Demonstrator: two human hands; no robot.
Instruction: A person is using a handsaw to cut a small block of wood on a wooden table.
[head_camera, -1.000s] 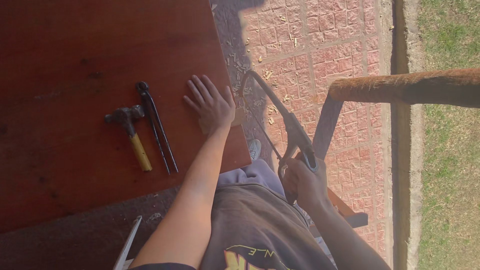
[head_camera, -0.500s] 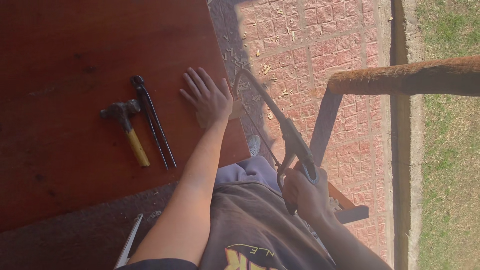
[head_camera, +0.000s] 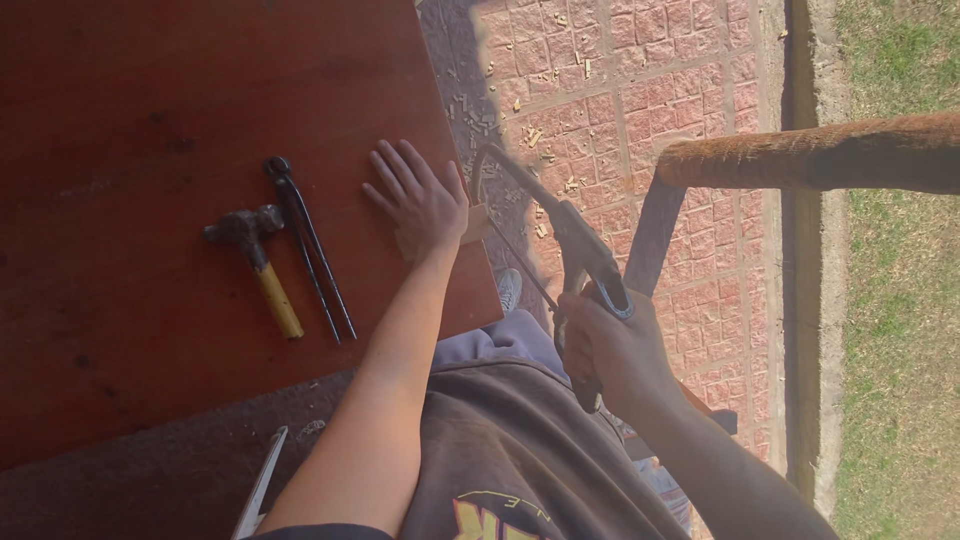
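Reddish-brown wooden table (head_camera: 150, 90), top scuffed and stained, its right edge running out over the brick paving (head_camera: 680, 90). On it: a hammer (head_camera: 255, 262) with a yellow handle and dark head, and just right of it long dark pincers (head_camera: 310, 250), handles toward the near side. A left hand (head_camera: 420, 205) lies flat near the right edge, pressing a small wooden piece (head_camera: 475, 225) at the edge.

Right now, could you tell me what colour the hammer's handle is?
Yellow, seen in the head view: hammer's handle.

There is one view only, from the person's head. It looks steeply down and is close to the reddish-brown wooden tabletop (head_camera: 200, 100), the person's lap and the pink brick paving (head_camera: 640, 90).
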